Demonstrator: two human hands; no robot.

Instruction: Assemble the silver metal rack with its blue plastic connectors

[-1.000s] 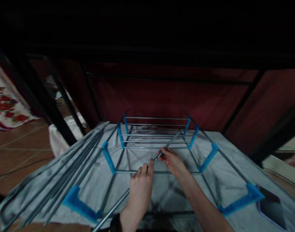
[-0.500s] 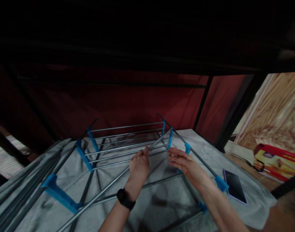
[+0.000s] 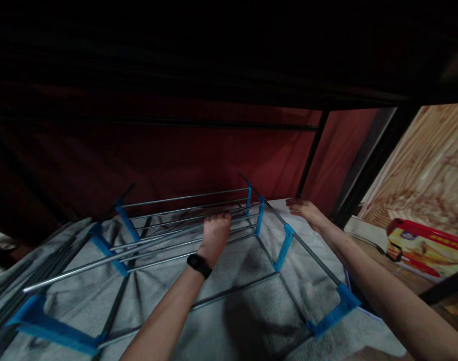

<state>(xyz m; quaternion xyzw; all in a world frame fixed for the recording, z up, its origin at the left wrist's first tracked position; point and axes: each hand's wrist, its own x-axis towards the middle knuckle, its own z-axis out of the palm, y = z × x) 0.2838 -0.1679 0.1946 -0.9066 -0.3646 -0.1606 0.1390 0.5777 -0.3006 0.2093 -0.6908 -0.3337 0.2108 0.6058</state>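
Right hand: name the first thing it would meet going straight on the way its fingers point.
Probably the nearer grey side rail, which lies left of the right hand in the picture; depth is unclear, so it might pass above instead.

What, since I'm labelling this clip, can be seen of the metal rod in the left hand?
The metal rod is straight, slim, silvery grey and metallic-looking. It slants, one end jutting low at left, past a left blue bracket toward a right blue bracket. The left hand closes over it nearer the right bracket; the right hand is apart from it. Whether it touches either bracket is unclear.
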